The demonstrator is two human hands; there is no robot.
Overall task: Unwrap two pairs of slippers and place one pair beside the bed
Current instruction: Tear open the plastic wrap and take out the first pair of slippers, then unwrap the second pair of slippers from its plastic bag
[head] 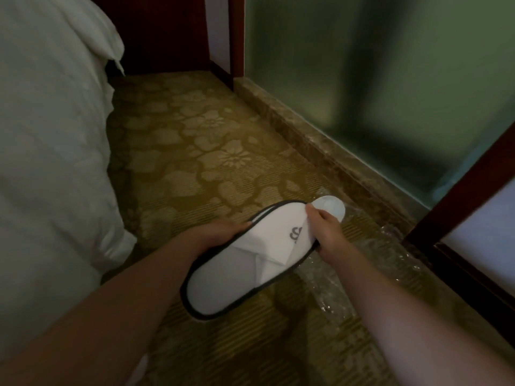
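Note:
A flat white slipper (223,285) with a dark rim and a grey logo is held above the carpet, sole side down. My left hand (220,232) grips its left edge near the toe. My right hand (324,229) pinches the folded white upper strap at the toe end. Behind my right hand another white slipper (331,208) lies on the floor, mostly hidden. Clear crumpled plastic wrapping (370,263) lies on the carpet under and right of my right arm. The bed (50,162) with white bedding fills the left side.
A gold floral carpet (195,151) runs between the bed and a marble sill (320,146) below frosted glass (390,79). A dark wooden frame (457,227) stands at the right, dark wooden furniture (161,32) at the far end.

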